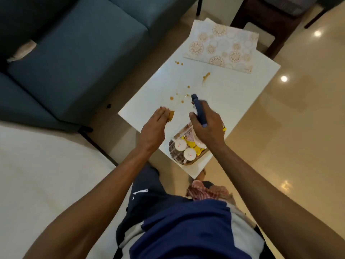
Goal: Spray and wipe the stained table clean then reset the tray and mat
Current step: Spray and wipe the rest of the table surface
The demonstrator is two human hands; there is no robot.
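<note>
A white table (233, 94) carries several brown stains (206, 75) across its middle. My right hand (207, 126) grips a spray bottle with a dark blue head (198, 109), its nozzle pointing at the stains. My left hand (155, 126) presses a small tan sponge (170, 115) flat on the table near its left edge. A patterned mat (224, 45) lies at the far end of the table. A tray (174, 154) with two white cups (189, 153) and yellow packets sits at the near end, partly hidden under my right hand.
A blue sofa (74, 53) stands left of the table. A dark wooden stool (261, 19) is beyond the far end. A white cushioned surface (46, 174) lies at the lower left. A checked cloth (201, 191) rests on my lap. Glossy beige floor spreads to the right.
</note>
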